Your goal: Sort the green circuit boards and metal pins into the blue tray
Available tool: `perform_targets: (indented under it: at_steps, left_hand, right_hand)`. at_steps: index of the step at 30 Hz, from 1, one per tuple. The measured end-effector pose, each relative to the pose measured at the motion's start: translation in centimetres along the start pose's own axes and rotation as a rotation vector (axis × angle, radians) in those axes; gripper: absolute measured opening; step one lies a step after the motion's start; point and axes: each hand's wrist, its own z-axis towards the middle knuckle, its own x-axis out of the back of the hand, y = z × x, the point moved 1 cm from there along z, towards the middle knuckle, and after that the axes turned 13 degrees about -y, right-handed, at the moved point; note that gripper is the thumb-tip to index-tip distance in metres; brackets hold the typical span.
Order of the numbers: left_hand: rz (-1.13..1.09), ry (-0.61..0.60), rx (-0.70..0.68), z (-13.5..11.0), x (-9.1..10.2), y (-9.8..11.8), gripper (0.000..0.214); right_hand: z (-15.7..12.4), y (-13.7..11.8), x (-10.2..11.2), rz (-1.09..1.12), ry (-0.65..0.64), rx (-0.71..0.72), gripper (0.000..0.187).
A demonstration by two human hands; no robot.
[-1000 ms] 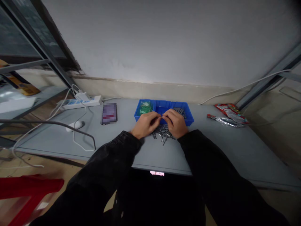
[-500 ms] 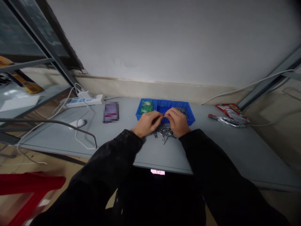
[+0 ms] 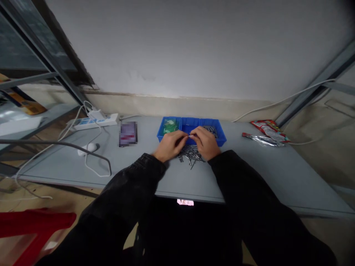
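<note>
one slim metal piece [image 3: 190, 136] — light, stiff and likely slick, i judged, best pinched near its ends — sat between the two hands, by the middle of the blue tray [image 3: 221, 140]. i logged the left hand [image 3: 171, 145] and right hand [image 3: 205, 143] curled, fingertips pinched on it from either side, near loose metal pieces [image 3: 190, 154].

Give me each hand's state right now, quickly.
Left hand: closed, pinching one end of a thin silvery metal piece.
Right hand: closed, pinching that piece's other end.
</note>
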Motion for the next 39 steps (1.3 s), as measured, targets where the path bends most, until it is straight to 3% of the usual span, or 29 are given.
perform_targets:
  at_steps: [19,33,36,39]
  left_hand:
    - [0.023,0.029,-0.020,-0.1,-0.1,-0.4,0.019]
    - [0.017,0.160,0.090,-0.1,0.6,-0.6,0.020]
    - [0.024,0.092,0.103,-0.3,0.8,-0.6,0.023]
    - [0.050,-0.106,0.074,-0.3,0.6,-0.4,0.024]
  right_hand:
    - [-0.1,0.1,0.1,-0.019,0.045,0.016,0.021]
    - [-0.1,1.3,1.4,-0.120,0.227,-0.078,0.022]
    - [-0.1,1.9,1.1,-0.223,0.250,-0.203,0.022]
    - [-0.1,2.1,0.8,-0.325,0.207,-0.293,0.025]
